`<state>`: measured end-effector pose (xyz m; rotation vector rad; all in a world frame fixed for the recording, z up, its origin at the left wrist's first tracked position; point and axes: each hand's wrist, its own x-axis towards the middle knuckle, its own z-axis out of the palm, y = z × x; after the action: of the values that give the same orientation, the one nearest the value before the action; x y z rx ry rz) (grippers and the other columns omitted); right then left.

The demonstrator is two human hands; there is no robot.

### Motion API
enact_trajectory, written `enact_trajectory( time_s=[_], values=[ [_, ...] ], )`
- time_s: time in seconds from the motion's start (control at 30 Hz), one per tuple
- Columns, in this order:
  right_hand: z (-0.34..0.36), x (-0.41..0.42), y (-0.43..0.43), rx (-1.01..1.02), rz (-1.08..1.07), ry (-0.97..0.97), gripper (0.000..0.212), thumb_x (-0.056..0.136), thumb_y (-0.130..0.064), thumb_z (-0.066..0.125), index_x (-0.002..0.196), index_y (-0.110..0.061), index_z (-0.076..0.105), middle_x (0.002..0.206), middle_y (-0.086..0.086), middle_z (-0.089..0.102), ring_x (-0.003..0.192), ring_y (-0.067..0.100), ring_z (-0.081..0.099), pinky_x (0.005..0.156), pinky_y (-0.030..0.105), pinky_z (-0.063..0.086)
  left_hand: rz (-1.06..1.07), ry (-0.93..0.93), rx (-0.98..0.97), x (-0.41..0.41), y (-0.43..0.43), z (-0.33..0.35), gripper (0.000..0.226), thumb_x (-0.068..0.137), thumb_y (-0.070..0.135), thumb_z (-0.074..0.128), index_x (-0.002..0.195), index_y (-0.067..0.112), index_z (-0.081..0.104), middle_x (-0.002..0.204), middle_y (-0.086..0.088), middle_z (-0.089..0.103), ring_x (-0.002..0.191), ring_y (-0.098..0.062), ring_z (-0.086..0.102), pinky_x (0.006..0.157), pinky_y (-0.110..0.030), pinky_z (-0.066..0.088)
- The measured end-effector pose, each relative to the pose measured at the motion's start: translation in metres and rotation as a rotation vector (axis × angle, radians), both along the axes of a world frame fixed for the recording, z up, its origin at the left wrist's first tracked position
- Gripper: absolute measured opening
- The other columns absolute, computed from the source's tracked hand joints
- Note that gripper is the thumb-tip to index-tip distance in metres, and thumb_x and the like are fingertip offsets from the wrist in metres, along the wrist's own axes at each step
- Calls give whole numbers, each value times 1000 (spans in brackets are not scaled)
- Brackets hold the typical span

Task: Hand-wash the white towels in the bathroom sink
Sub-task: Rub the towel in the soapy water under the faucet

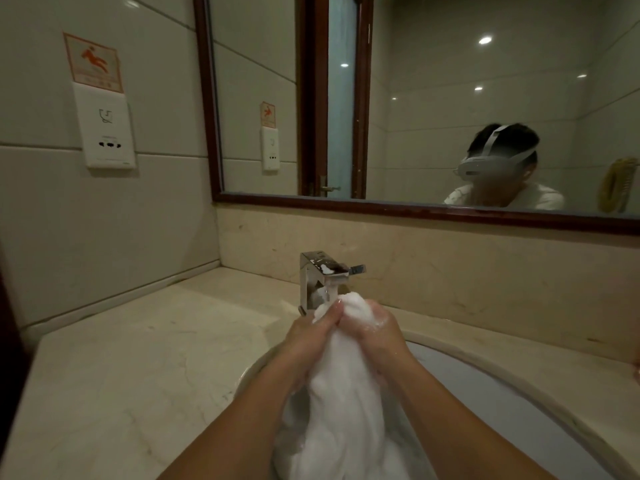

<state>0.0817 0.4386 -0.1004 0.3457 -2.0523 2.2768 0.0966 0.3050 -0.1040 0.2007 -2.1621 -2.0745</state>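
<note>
1. Head view: the left hand (306, 336) and the right hand (382, 332) each curl their fingers tightly round the upper end of the white towel (341, 393), gripping it from either side.
2. The towel's bunched top sits just under the faucet (320, 277) spout, and the rest hangs down into the sink (491, 367).
3. Suds cling to the right hand.
4. A marble countertop (138, 358) surrounds the sink.
</note>
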Motion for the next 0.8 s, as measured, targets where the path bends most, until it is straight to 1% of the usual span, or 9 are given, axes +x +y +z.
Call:
enact_trajectory(
  time_s=[0.17, 0.27, 0.33, 0.4, 0.53, 0.6, 0.67, 0.73, 0.8],
  values=[
    [-8, -1, 11, 52, 17, -11, 41, 78, -36, 92, 110, -14, 76, 106, 13, 80, 95, 28, 78, 88, 47, 63, 158, 65, -41, 0, -9, 10, 32, 97, 58, 63, 100, 30, 78, 89, -2, 78, 84, -19, 75, 67, -29, 58],
    [-18, 6, 18, 190, 220, -191, 78, 69, -63, 90, 120, -5, 75, 111, 19, 78, 99, 30, 77, 91, 44, 62, 232, 68, 268, -4, -16, 13, 46, 90, 59, 71, 110, 18, 77, 101, -15, 79, 93, -34, 76, 85, -49, 64],
    [-18, 13, 23, 358, 320, -283, 72, 75, -69, 83, 116, -10, 78, 105, 12, 81, 96, 25, 79, 84, 36, 61, 190, 36, 428, -5, -19, 14, 69, 78, 70, 75, 115, 12, 73, 108, -21, 77, 99, -41, 75, 91, -58, 60],
    [-19, 14, 23, 408, 266, -246, 56, 81, -63, 81, 111, -16, 78, 105, 8, 82, 93, 20, 78, 76, 29, 60, 164, 13, 498, -4, -21, 15, 68, 85, 68, 70, 120, 9, 70, 112, -24, 75, 104, -43, 73, 92, -56, 59],
    [-9, 10, 13, 324, 163, -17, 44, 83, -30, 88, 122, -20, 72, 121, 5, 77, 114, 25, 73, 97, 36, 60, 87, 65, 344, -3, -18, 14, 81, 66, 76, 75, 118, 15, 75, 109, -18, 78, 101, -38, 76, 98, -58, 58],
    [7, 11, 5, 401, 85, 54, 33, 74, -16, 84, 106, -18, 75, 105, 5, 77, 97, 25, 75, 86, 42, 61, 33, 50, 212, 1, -14, 12, 81, 61, 79, 77, 111, 15, 77, 100, -15, 80, 94, -36, 78, 95, -57, 60],
    [12, 9, -2, 271, 54, 63, 22, 81, -4, 79, 96, -17, 71, 91, 7, 73, 78, 19, 70, 70, 37, 60, -53, -20, 106, 11, -10, 14, 83, 62, 79, 81, 113, 14, 77, 99, -13, 80, 92, -34, 79, 95, -53, 60],
    [13, 12, -7, 92, 90, 13, 21, 92, -3, 73, 103, -21, 70, 92, 11, 74, 74, 16, 68, 64, 29, 58, -92, -79, 92, 17, -10, 15, 77, 70, 71, 83, 115, 8, 75, 99, -15, 80, 93, -34, 79, 96, -51, 60],
    [10, 13, -6, 14, 113, -5, 35, 82, -7, 80, 113, -19, 69, 100, 16, 74, 75, 17, 69, 60, 26, 58, -93, -90, 102, 19, -12, 15, 64, 80, 59, 81, 114, 6, 75, 100, -17, 80, 94, -34, 78, 97, -50, 60]
  ],
)
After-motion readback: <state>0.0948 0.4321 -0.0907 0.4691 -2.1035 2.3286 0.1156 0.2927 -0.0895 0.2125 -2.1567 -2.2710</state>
